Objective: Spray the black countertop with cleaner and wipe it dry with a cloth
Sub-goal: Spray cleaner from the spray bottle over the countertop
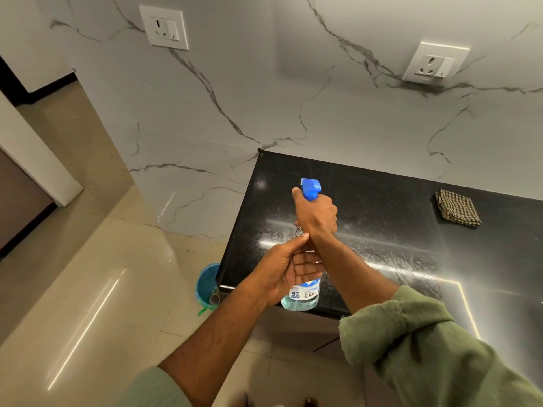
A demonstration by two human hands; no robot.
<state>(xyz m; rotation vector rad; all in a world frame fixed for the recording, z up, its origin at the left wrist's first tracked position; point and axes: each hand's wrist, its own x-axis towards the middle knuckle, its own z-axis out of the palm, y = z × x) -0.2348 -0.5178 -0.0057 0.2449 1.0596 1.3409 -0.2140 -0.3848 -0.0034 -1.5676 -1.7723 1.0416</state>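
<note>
Standing left of the glossy black stone countertop (382,207), on the floor, was a round blue bucket (207,284). Above the countertop's near left edge, the left hand (289,268) curled its fingers around the body of a clear spray bottle of blue cleaner (302,295), while the right hand (316,215) gripped its neck below the blue trigger head (310,188). Lying near the countertop's back right was a folded checked cloth (457,207).
</note>
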